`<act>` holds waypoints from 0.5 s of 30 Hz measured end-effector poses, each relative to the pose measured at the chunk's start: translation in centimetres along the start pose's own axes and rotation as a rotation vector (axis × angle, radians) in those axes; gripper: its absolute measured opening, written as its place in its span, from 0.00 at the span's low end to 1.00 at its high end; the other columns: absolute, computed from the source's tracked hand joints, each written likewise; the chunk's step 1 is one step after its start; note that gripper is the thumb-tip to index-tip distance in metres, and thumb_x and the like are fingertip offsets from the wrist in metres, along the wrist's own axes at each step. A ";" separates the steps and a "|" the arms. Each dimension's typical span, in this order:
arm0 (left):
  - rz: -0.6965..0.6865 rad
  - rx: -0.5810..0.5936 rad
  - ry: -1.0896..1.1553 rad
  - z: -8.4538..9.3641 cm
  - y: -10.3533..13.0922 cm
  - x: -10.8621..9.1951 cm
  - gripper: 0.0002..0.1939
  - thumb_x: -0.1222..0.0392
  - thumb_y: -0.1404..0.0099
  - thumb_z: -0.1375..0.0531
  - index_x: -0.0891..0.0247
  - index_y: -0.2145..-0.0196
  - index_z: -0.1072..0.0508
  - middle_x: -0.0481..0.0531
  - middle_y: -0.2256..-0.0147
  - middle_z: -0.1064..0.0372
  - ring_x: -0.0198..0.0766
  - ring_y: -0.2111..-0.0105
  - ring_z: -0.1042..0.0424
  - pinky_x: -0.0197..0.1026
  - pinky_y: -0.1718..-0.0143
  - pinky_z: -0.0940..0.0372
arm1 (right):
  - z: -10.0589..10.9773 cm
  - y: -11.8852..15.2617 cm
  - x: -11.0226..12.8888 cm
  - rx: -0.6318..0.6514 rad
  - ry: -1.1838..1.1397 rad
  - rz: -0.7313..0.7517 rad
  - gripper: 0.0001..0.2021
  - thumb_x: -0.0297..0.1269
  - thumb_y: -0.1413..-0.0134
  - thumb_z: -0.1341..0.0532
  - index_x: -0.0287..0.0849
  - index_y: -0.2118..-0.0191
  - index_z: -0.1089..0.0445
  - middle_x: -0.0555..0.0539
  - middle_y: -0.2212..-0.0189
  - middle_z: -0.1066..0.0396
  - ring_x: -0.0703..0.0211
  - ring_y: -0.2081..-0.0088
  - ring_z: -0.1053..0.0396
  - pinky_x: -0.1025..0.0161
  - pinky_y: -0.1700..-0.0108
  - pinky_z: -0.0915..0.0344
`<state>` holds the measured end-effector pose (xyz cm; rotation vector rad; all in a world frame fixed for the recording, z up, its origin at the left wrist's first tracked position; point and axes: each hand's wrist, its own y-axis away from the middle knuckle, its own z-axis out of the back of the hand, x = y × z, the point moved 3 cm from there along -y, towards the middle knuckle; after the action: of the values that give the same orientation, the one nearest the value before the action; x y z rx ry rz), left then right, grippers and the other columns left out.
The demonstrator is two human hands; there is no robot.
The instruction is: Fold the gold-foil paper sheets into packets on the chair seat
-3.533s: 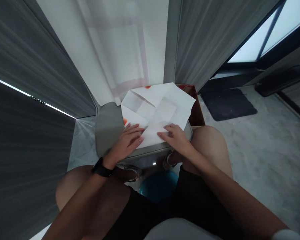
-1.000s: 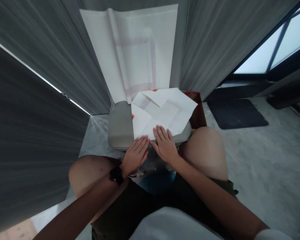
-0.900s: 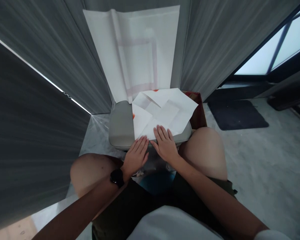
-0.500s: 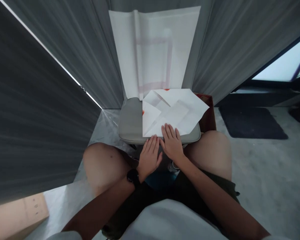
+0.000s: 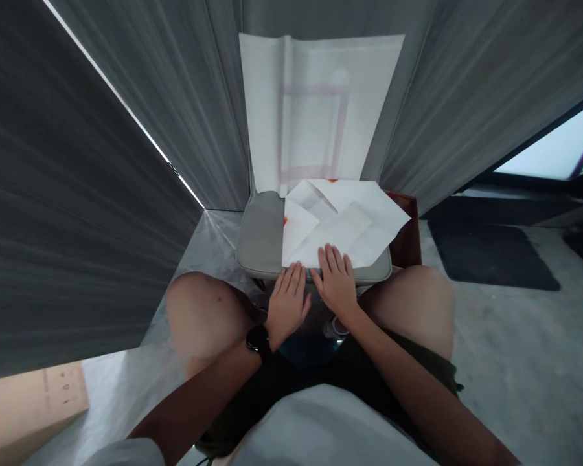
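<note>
A white sheet of paper [image 5: 364, 236] with folded-in corners and small red marks lies on the seat of a grey chair [image 5: 260, 233]. My right hand [image 5: 337, 281] rests flat on the paper's near edge, fingers stretched forward. Beside it, my left hand [image 5: 287, 298] lies with outstretched fingers, its tips at the near edge of the paper and seat. A black watch [image 5: 259, 341] is on my left wrist. Behind, a larger white sheet [image 5: 315, 110] with a crease and faint show-through lines leans against the chair's backrest.
Grey curtains [image 5: 140, 259] hang close on the left and right. A dark red box or bag [image 5: 407, 239] stands right of the chair. A dark mat [image 5: 490, 254] lies on the floor at right, and a cardboard box [image 5: 34, 408] sits at lower left.
The view has shifted slightly, so the chair and papers appear a little lower and to the right. Both hands stay nearly in place at the paper's near edge.
</note>
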<state>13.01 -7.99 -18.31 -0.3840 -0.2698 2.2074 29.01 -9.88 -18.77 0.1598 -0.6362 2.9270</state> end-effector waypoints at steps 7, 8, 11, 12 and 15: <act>0.035 -0.057 0.058 1.3 0.6 0.8 0.39 0.58 0.21 0.49 0.71 0.22 0.64 0.71 0.29 0.43 0.55 0.28 0.41 0.61 0.29 0.40 | -0.1 0.0 0.1 0.015 -0.014 -0.015 0.31 0.47 0.23 0.52 0.34 0.25 0.43 0.32 0.27 0.41 0.41 0.26 0.45 0.39 0.26 0.52; 0.028 -0.064 0.068 1.5 0.6 0.8 0.39 0.59 0.21 0.49 0.71 0.22 0.64 0.70 0.29 0.42 0.54 0.28 0.41 0.61 0.29 0.40 | -0.1 0.0 0.1 0.014 -0.013 -0.016 0.31 0.47 0.23 0.52 0.34 0.25 0.43 0.32 0.27 0.41 0.41 0.27 0.44 0.39 0.26 0.52; -0.002 -0.057 0.093 1.7 0.5 0.4 0.38 0.60 0.21 0.50 0.69 0.21 0.65 0.69 0.29 0.42 0.53 0.28 0.42 0.61 0.28 0.41 | -0.2 0.0 0.0 0.015 -0.022 -0.023 0.31 0.47 0.23 0.52 0.35 0.24 0.44 0.32 0.27 0.41 0.40 0.26 0.44 0.38 0.26 0.53; -0.010 -0.044 0.096 1.6 0.5 0.2 0.38 0.60 0.21 0.50 0.70 0.21 0.64 0.69 0.28 0.43 0.53 0.27 0.43 0.61 0.28 0.42 | -0.2 0.0 0.0 0.017 -0.030 -0.025 0.31 0.48 0.23 0.53 0.35 0.24 0.45 0.32 0.27 0.41 0.41 0.26 0.45 0.38 0.26 0.53; -0.018 -0.007 0.077 1.1 0.6 0.0 0.38 0.59 0.21 0.50 0.72 0.22 0.63 0.70 0.28 0.45 0.54 0.27 0.44 0.61 0.28 0.42 | -0.3 0.1 0.0 0.026 -0.047 -0.026 0.32 0.48 0.23 0.53 0.35 0.23 0.47 0.32 0.27 0.42 0.41 0.25 0.46 0.37 0.26 0.54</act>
<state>12.19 -8.40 -17.43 -0.4676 -0.2389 2.1696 29.00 -9.80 -19.11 0.2385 -0.5980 2.9150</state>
